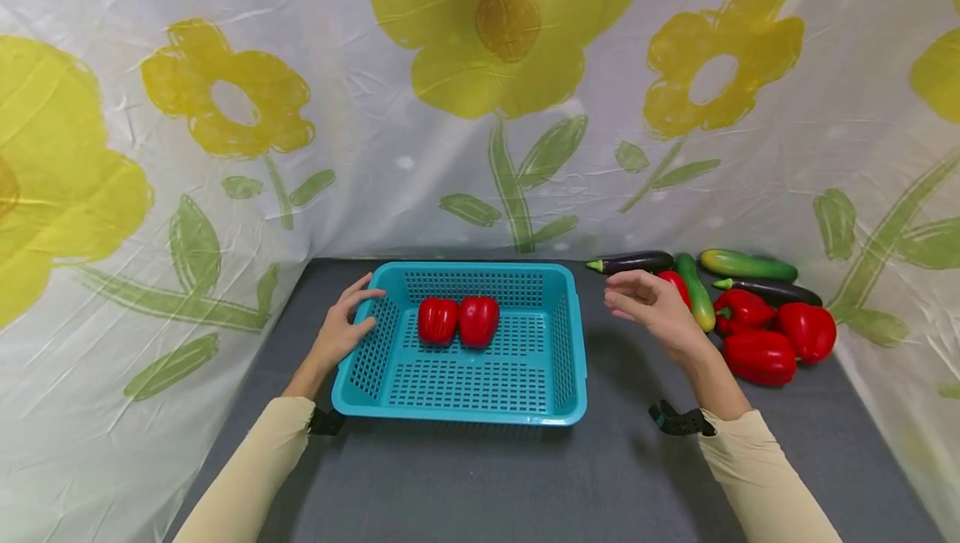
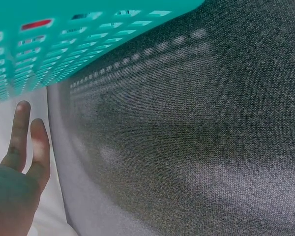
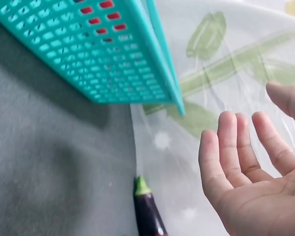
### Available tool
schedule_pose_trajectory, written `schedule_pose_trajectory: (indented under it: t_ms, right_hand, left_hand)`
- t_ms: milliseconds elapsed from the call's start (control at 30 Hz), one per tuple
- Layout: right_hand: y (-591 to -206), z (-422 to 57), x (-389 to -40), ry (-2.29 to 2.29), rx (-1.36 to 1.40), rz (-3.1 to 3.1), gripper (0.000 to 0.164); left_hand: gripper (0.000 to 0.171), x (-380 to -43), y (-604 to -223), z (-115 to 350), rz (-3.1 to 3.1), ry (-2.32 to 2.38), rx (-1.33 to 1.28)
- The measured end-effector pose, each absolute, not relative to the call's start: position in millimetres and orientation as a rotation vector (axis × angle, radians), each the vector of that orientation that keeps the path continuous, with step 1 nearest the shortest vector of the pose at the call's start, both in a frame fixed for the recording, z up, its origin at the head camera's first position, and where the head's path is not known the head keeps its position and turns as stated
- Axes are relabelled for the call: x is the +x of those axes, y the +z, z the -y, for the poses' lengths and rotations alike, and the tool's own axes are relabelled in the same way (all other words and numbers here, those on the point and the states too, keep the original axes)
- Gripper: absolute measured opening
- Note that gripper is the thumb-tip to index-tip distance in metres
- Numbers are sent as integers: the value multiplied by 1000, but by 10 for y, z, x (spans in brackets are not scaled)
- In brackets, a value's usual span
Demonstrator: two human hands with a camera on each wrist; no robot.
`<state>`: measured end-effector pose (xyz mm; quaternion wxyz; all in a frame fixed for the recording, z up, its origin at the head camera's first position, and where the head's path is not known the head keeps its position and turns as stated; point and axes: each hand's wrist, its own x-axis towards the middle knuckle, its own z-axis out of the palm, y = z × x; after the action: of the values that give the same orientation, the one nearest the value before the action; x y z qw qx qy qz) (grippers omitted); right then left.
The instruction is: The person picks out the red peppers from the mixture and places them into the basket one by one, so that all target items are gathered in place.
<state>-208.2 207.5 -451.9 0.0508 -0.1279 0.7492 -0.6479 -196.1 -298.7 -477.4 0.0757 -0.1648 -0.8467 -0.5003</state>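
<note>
My left hand [image 1: 341,328] is at the left side of a turquoise plastic basket [image 1: 480,420], thumb and fingers spread apart, their tips overlapping the rim in the head view. Two loosely bent fingers [image 2: 20,129] show beside the perforated wall in the left wrist view. Inside the basket, toward the back, a red bell pepper [image 1: 437,321] sits against another red bell pepper [image 1: 478,322]. My right hand [image 1: 660,314] hovers between the basket and a group of vegetables, fingers lightly bent and palm bare. It holds nothing.
To the right lie several red bell peppers [image 1: 760,358], an eggplant [image 1: 636,263] by the back edge, another eggplant [image 1: 772,290], a cucumber [image 1: 696,293] and a green-yellow squash-like vegetable [image 1: 748,265]. A flower-printed curtain [image 1: 420,184] borders the dark grey table [image 1: 480,485].
</note>
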Motion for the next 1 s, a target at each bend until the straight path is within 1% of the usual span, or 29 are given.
schedule_pose_trajectory:
  t_ms: [200,500,733,833,900,1000]
  right_hand:
    - [-4592,-2241,-2010,-1988,-366,-2268,38]
    - [-4674,-2536,-1961,-2048,-332,-2189,31]
    - [-4696,-2735,-2001,-2056,-270,-2177,37]
    - [-4713,-2802,-2017,-2022,-250,-2222,36]
    - [-4726,-2845,-2025,-2011,-256,-2233,35]
    - [-4738,-2893,-2037,-1960,-268,-2290,39]
  left_hand:
    - [37,-1948,-4772,2985,2540,-1508,-493]
    - [38,-1986,-4753,2994,2536,-1511,-504]
    - [38,-1985,-4781,3000,2534,-1528,-491]
    - [38,-1983,-4788,3005,2536,-1537,-482]
    - [38,-1981,-4793,3008,2538,-1540,-471]
    - [38,-1973,-4797,3013,2539,-1546,-458]
